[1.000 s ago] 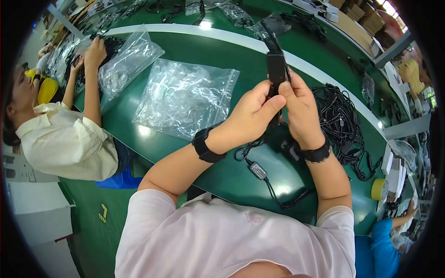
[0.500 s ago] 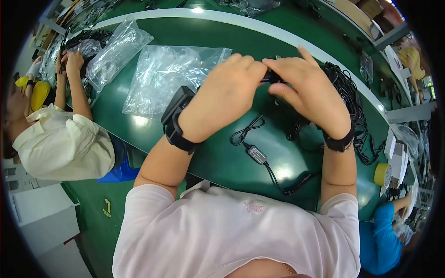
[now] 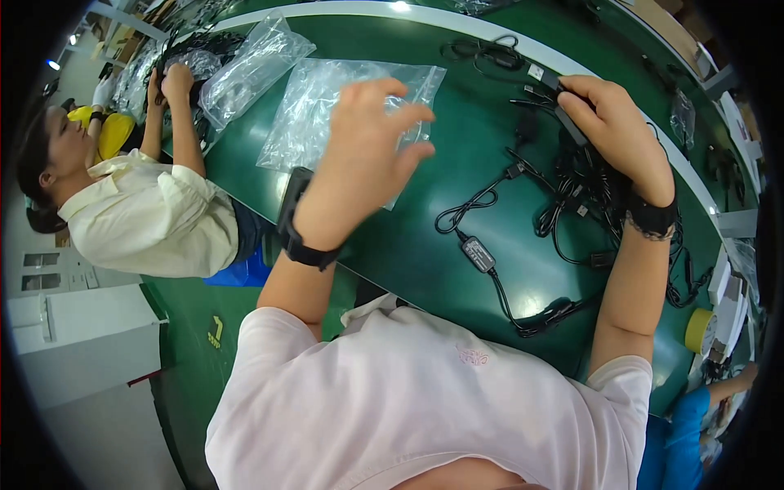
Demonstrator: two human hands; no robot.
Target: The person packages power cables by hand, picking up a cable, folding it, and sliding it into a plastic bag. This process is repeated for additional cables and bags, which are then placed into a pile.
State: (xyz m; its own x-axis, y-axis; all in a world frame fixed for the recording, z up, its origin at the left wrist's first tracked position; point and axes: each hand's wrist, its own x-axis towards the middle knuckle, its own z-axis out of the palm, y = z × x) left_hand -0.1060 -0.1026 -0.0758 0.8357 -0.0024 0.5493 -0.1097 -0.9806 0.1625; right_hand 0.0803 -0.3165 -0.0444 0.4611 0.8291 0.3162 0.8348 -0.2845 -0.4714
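My left hand [image 3: 367,147] hangs in the air with fingers spread and nothing in it, over the edge of a clear plastic bag [image 3: 306,114]. Fingers of my right hand [image 3: 616,126] are closed around a black USB plug [image 3: 550,79], its silvery end pointing away to the left. Beneath that hand lies a heap of black cables [image 3: 581,192]; part of it is hidden by the hand. Nearer to me on the green table rests a black cable with a small labelled in-line box [image 3: 478,255], looped at its far end.
A second clear bag [image 3: 253,69] lies at the far left, beside a co-worker [image 3: 139,212] handling black cables. Another coiled black cable [image 3: 498,53] sits near the white table edge [image 3: 400,10]. A yellow tape roll [image 3: 700,331] and a person in blue [image 3: 688,433] are at the right.
Both hands were together at a black connector. The left has come off it, opened and moved left; the right has moved right to the cable heap. The whole view has shifted a little.
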